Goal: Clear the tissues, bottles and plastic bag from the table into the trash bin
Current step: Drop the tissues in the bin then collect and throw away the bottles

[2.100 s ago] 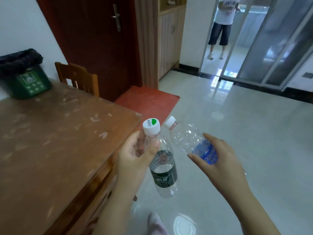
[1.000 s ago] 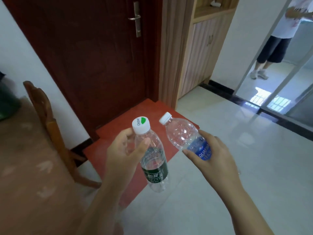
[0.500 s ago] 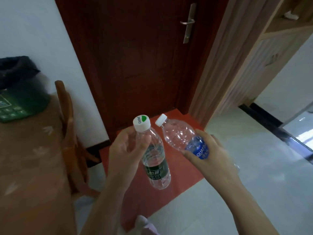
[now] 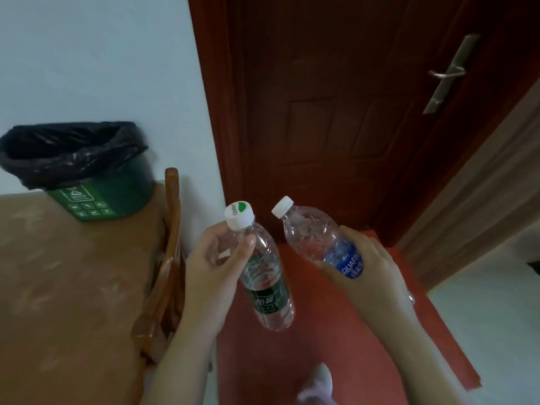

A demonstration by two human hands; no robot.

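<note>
From the head view, your left hand is closed around the neck and shoulder of the green-label bottle, thumb and fingers pinching just under its white cap; the bottle hangs tilted, its base toward the floor and away from the trash bin; your right hand is wrapped around the middle of the blue-label bottle, fingers over the blue band, the white-capped neck leaning toward the trash bin; the two caps sit near each other but apart, and both bottles look clear and nearly empty.

The trash bin is green with a black liner folded over its rim; it stands on the far corner of the desk, against the pale wall; both bottles are held in the air to the right of the trash bin and nearer to you, past the desk's edge and well apart from the bin's mouth; a wooden chair is tucked at the desk's end, between the trash bin and your left hand.

Farther right of the trash bin stands a dark red door with a metal lever handle; a red mat lies on the floor below the bottles; a foot in a pale slipper shows at the bottom edge on that mat.
</note>
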